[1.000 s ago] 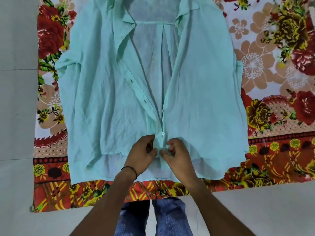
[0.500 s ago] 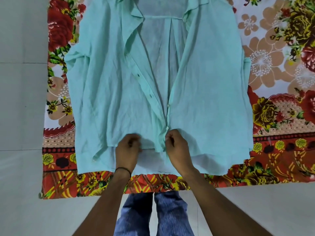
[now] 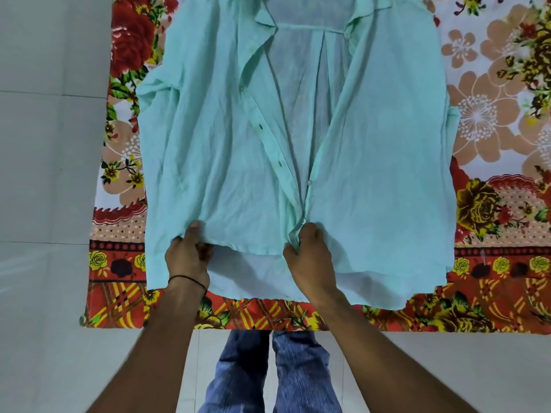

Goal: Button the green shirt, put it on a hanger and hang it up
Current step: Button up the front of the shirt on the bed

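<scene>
**On the floral cloth [image 3: 492, 114], both hands hold the green shirt [image 3: 387, 174] near its hem**

The left hand [image 3: 187, 257], a dark band [image 3: 186, 280] at its wrist, curls its fingers round the lower edge of one front panel, well out from the placket. The right hand [image 3: 310, 257] pinches the placket just below a white button [image 3: 303, 221]. The shirt lies flat and wrinkled, collar away from the person, its fronts spread apart toward the collar and meeting by the right hand.

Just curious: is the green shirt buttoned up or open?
Open: the green shirt gapes down its front, edges meeting only by the right hand.
</scene>
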